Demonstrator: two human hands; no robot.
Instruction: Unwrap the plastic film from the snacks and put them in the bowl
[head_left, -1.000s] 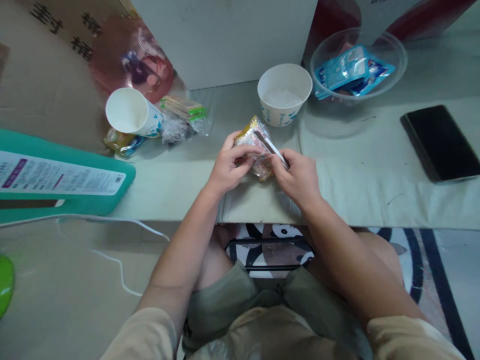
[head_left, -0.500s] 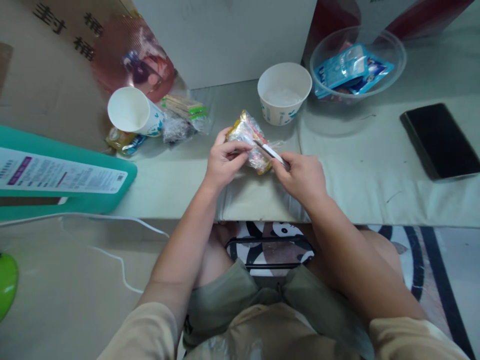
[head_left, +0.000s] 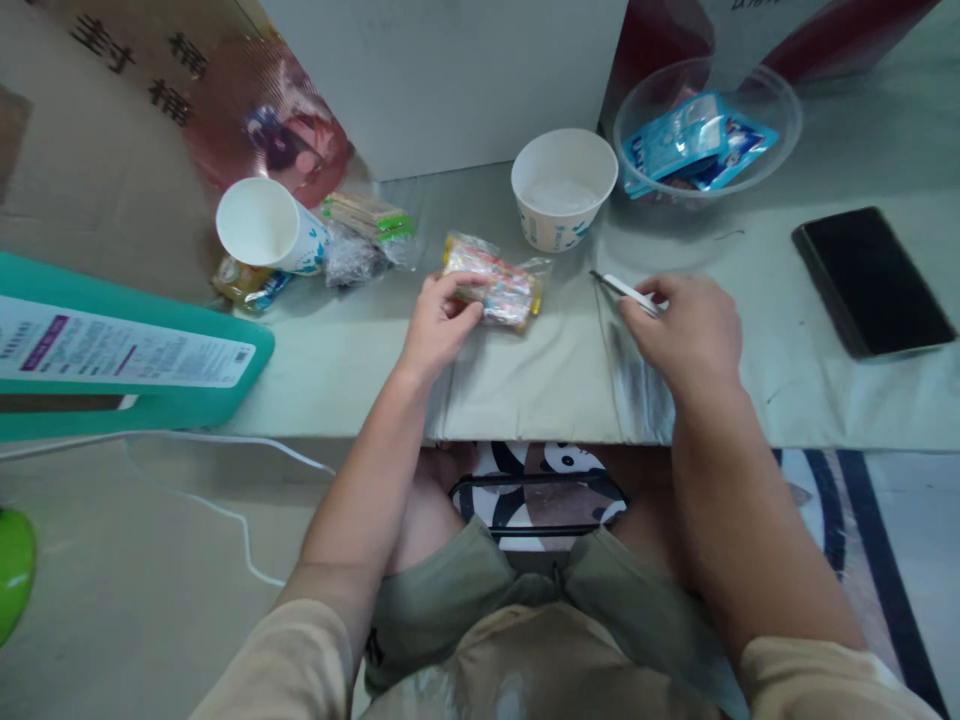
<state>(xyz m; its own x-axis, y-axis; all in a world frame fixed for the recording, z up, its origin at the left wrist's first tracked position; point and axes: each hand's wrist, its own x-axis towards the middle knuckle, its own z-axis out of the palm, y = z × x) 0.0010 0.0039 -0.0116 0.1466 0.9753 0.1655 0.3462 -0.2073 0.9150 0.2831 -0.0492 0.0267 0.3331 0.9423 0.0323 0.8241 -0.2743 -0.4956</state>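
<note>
A small clear packet (head_left: 496, 282) with colourful contents and a yellow edge lies on the pale table cover (head_left: 525, 370). My left hand (head_left: 437, 322) grips its left end with thumb and fingers. My right hand (head_left: 688, 325) is off to the right of the packet, holding a thin metal tool (head_left: 621, 288) like tweezers or small scissors, its tip pointing left toward the packet but apart from it. A white paper bowl (head_left: 564, 186) with white contents stands just behind the packet.
A tipped white paper cup (head_left: 264, 224) and small wrappers (head_left: 360, 240) lie at the left. A clear plastic bowl (head_left: 706, 130) holds blue sachets. A black phone (head_left: 870, 280) rests at the right. A teal box (head_left: 120, 350) sits at the left, a white box (head_left: 450, 80) behind.
The packet has been lowered flat onto the table with my left hand still on it. My right hand has pulled away to the right with the metal tool.
</note>
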